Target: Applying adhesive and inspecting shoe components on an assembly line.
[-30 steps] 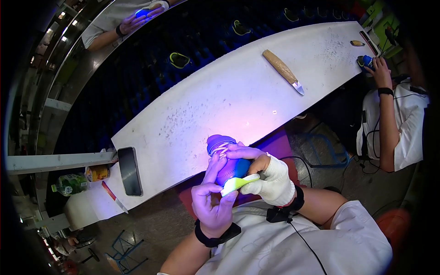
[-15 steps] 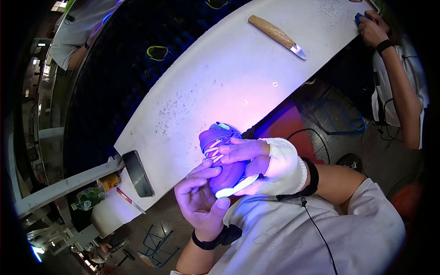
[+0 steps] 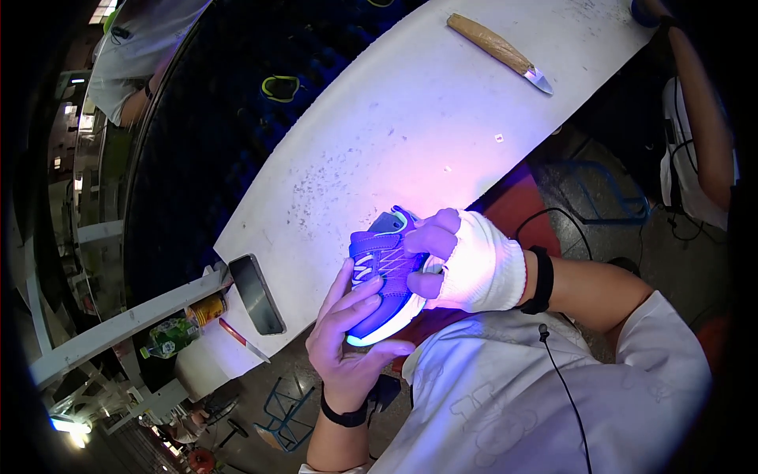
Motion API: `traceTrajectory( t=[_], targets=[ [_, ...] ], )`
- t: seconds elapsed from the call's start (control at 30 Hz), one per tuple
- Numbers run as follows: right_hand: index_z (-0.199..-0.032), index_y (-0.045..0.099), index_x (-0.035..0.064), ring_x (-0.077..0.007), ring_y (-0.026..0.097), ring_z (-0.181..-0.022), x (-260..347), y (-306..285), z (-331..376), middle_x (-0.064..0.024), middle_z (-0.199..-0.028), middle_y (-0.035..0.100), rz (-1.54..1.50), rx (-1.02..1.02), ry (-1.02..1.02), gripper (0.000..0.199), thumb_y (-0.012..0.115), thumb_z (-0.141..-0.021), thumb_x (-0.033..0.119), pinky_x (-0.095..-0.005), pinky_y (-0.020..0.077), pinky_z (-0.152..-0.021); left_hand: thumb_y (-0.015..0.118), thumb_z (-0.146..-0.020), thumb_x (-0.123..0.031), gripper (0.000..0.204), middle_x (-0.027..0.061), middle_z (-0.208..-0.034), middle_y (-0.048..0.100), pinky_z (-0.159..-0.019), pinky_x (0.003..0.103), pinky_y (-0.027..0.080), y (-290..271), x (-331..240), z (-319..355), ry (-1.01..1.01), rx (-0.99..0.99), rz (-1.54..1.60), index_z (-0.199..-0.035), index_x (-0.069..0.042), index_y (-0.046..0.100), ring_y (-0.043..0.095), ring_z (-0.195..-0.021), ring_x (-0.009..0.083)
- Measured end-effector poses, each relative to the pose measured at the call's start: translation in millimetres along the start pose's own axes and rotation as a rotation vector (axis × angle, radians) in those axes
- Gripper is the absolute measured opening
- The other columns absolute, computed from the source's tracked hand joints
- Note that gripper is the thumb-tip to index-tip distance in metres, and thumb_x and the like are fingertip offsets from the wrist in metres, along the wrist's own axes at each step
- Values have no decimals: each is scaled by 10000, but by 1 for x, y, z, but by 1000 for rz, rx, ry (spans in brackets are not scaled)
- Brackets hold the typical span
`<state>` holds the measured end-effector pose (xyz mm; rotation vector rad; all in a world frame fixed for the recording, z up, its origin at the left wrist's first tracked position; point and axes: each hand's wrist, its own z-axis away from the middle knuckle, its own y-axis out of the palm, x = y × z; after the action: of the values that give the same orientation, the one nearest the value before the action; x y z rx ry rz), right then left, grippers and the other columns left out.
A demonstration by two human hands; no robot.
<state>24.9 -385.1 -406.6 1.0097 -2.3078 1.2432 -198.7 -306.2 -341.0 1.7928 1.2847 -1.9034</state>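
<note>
A small dark sneaker with pale laces and a glowing white sole is held at the near edge of the table, under violet light. Its toe points toward me and its side faces up. My bare left hand cradles the toe end, fingers along the upper and thumb by the sole. My right hand, in a white fingerless glove, grips the shoe's right side near the sole with bent fingers. Part of the heel and side is hidden behind those fingers.
On the white table lie a wooden-handled knife and a black phone. A green bottle and an orange can stand left, by a metal rail. Another shoe sits on the dark conveyor. A co-worker's arm is at right.
The sneaker has been turned so its side and collar show more. My right fingers have moved off the laces to its side. My left hand has shifted along the toe.
</note>
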Motion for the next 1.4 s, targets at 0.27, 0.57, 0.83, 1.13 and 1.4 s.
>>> traceTrajectory(
  t=[0.27, 0.57, 0.83, 1.13, 1.4],
  targets=[
    [-909, 677, 7, -390, 669, -1043, -19, 19, -9, -183, -1154, 668, -114, -82, -71, 516, 835, -738, 468, -506, 577, -906, 991, -700, -101, 416, 217, -1171, 777, -1173, 609, 452, -16, 30, 20, 78, -2, 27, -960, -33, 674, 669, -1304, 386],
    [-872, 671, 70, -335, 648, -1122, -18, 65, 12, -124, -1156, 691, -96, -152, -94, 390, 843, -684, 366, -544, 549, -1052, 932, -766, -90, 823, 177, -1313, 697, -1049, 366, 539, 0, 8, 8, -511, -30, -36, -1466, 28, 517, 681, -1205, 210],
    [-1149, 605, 77, -366, 628, -1228, -15, 60, 36, -111, -1342, 639, -104, -273, 6, 604, 875, -709, 389, -563, 521, -1089, 955, -748, -109, 795, 197, -1295, 720, -1026, 389, 567, -11, -13, -11, -407, 128, -96, -1429, 28, 568, 721, -1167, 261],
    [-1283, 640, 96, -361, 676, -1243, 2, -49, 14, -135, -1274, 701, -382, 9, 51, 552, 862, -870, 388, -545, 533, -1064, 798, -827, 55, 715, 255, -1475, 589, -1162, 478, 466, 70, 13, 3, 127, 76, -131, -1482, 7, 514, 535, -1423, 434],
    [-1212, 645, 46, -393, 697, -1203, 19, -49, 2, -169, -1224, 709, -289, 18, 122, 554, 897, -828, 355, -537, 549, -1054, 876, -710, -6, 442, 139, -1023, 615, -739, 408, 505, 69, 20, -11, 193, -95, 91, -1052, -36, 598, 615, -888, 333]
  ],
)
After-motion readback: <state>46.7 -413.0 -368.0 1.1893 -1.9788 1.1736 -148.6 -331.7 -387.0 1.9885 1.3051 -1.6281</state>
